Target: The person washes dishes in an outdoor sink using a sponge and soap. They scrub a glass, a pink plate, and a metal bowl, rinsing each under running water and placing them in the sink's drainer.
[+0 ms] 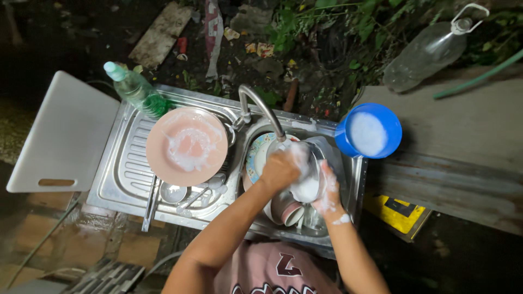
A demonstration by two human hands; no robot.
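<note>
Over a steel sink, the left hand scrubs inside a soapy white bowl gripped from the side by the right hand, under the faucet. Judged mid-lather; rinsing looks due next. A sudsy pink plate rests on the drainboard.
</note>
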